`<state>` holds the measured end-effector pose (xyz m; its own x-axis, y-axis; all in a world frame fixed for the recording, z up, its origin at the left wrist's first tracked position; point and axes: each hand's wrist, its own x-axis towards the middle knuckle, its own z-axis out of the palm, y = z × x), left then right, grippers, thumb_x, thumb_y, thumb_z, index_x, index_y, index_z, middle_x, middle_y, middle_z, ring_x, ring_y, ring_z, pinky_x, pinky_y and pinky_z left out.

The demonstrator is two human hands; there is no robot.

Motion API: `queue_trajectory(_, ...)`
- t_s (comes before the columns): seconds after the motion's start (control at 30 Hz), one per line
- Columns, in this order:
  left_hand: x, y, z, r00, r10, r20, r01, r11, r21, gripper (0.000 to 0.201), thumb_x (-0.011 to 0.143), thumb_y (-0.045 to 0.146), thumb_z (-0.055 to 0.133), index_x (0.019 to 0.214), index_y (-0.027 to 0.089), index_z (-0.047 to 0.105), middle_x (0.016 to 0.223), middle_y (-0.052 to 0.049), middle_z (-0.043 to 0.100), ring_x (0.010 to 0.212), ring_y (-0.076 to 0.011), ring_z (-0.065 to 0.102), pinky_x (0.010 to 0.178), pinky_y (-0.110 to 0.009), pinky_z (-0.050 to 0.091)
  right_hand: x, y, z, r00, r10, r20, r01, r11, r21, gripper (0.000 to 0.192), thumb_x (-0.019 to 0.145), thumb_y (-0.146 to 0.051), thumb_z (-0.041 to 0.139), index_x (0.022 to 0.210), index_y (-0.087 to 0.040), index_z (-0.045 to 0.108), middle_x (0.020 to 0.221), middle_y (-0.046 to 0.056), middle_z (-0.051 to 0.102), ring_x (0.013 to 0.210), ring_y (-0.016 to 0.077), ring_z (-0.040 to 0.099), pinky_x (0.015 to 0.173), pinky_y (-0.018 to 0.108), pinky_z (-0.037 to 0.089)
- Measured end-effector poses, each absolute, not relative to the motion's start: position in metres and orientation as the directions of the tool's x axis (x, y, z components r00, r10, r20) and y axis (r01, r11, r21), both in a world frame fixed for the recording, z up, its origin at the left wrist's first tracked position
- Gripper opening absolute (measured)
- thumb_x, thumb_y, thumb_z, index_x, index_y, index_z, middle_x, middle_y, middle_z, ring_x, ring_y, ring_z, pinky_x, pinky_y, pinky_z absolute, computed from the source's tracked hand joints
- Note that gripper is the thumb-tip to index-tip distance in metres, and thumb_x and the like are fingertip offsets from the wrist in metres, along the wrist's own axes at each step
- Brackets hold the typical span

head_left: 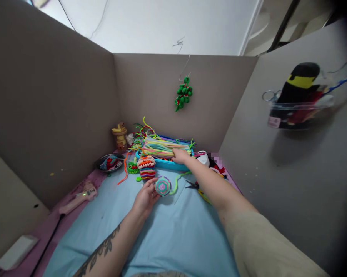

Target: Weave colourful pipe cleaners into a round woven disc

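My left hand point(147, 197) pinches the left edge of a round disc point(163, 186), coiled in turquoise, pink and purple rings. A light green pipe cleaner point(177, 181) curves out at the disc's right side. Farther back, my right hand point(181, 155) reaches over the front of a blue tray point(170, 165). Its fingers close on the heap of pastel pipe cleaners point(159, 147); which strands they grip is hard to make out. Just behind my left hand lies a striped fuzzy piece point(147, 168). Pliers point(193, 185) with dark jaws rest under my right forearm.
A glue gun point(79, 200) with a lit green light lies at left, near a metal bowl point(110, 162) of coloured pieces. A yellow-brown jar point(120, 136) stands behind. Grey panels enclose three sides. A green ornament point(184, 94) hangs at the back; a clear holder point(300, 115) hangs right.
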<state>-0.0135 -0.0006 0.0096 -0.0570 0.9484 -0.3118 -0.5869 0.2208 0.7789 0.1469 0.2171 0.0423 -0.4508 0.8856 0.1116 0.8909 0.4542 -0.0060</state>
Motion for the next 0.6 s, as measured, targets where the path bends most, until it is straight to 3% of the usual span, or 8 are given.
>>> queue_trajectory(0.13,-0.014,-0.001,0.010,-0.113,0.937,-0.330,-0.590,0.204,0.781,0.026,0.077,0.022,0.054,0.103,0.024,0.053,0.081,0.000,0.061,0.063,-0.0104,0.060,0.061,-0.023,0.045,0.143,0.221,0.045,-0.404,0.904,0.137,0.911,0.412,-0.030,0.054,0.079,-0.047,0.048,0.122,-0.016,0.038,0.109,0.014,0.062,0.102,0.0280,0.056,0.092,0.043,0.032)
queue_trajectory(0.3,-0.017,0.000,0.012,-0.064,0.902,-0.427,-0.676,0.275,0.683,0.027,0.080,0.023,0.050,0.107,0.023,0.051,0.080,-0.002,0.061,0.064,-0.0124,0.061,0.060,-0.024,0.048,0.140,0.236,0.053,-0.337,0.925,0.174,0.936,0.349,-0.042,0.062,0.085,-0.054,0.034,0.135,-0.017,0.026,0.109,0.015,0.061,0.102,0.0279,0.055,0.092,0.044,0.031)
queue_trajectory(0.4,-0.018,-0.002,0.017,-0.072,0.890,-0.451,-0.721,0.266,0.640,0.029,0.081,0.021,0.049,0.110,0.022,0.051,0.080,-0.003,0.061,0.066,-0.0131,0.062,0.061,-0.025,0.049,0.134,0.246,0.059,-0.338,0.922,0.190,0.939,0.345,-0.005,0.055,0.086,-0.054,0.031,0.129,-0.022,0.041,0.119,0.015,0.055,0.112,0.0301,0.047,0.093,0.047,0.029)
queue_trajectory(0.5,-0.017,-0.006,0.021,-0.091,0.857,-0.507,-0.742,0.281,0.608,0.030,0.081,0.020,0.049,0.111,0.019,0.051,0.088,-0.006,0.063,0.069,-0.0149,0.064,0.063,-0.027,0.051,0.124,0.259,0.065,-0.390,0.886,0.252,0.916,0.401,0.009,0.051,0.088,-0.051,0.028,0.112,-0.019,0.060,0.130,0.015,0.045,0.123,0.0295,0.034,0.100,0.044,0.023)
queue_trajectory(0.6,-0.014,-0.009,0.022,-0.085,0.823,-0.561,-0.745,0.322,0.585,0.035,0.079,0.018,0.053,0.113,0.018,0.051,0.093,-0.009,0.064,0.070,-0.0164,0.064,0.062,-0.027,0.052,0.111,0.277,0.070,-0.422,0.897,0.135,0.900,0.432,-0.056,0.053,0.091,-0.045,0.025,0.100,-0.013,0.065,0.113,0.015,0.059,0.111,0.0240,0.049,0.095,0.033,0.033)
